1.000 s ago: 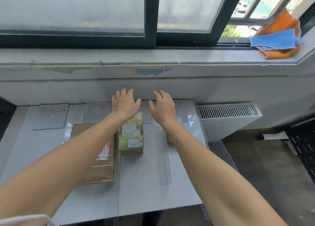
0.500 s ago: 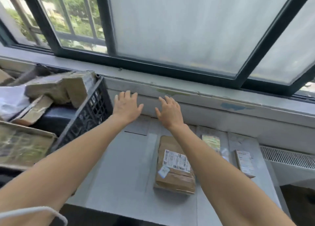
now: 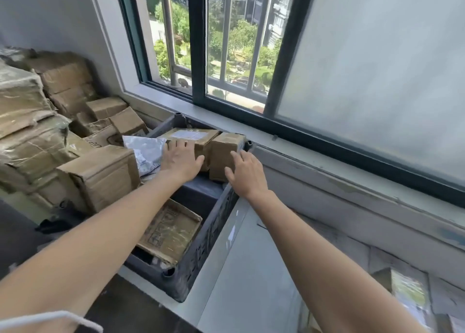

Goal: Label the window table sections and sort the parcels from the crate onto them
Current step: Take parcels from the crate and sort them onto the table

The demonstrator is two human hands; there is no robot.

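Observation:
A black plastic crate [image 3: 201, 247] stands at the left end of the grey window table [image 3: 251, 269]. At its far end lie a long brown box with a white label [image 3: 191, 136] and a smaller brown box [image 3: 224, 154]. My left hand [image 3: 180, 158] rests flat on the long box, fingers straight. My right hand [image 3: 247, 171] is spread over the crate's right rim, fingertips touching the smaller box. A flat worn carton [image 3: 168, 232] lies lower in the crate, and a grey plastic mailer [image 3: 146, 154] sits at the crate's left.
Stacked brown cartons [image 3: 37, 131] fill the floor left of the crate, one box [image 3: 103, 176] leaning against it. Sorted parcels [image 3: 407, 290] lie on the table at the lower right. The window sill [image 3: 327, 171] and barred window run behind.
My view has swung left from the table to the crate. Both hands have moved from above the table to the boxes at the crate's far end.

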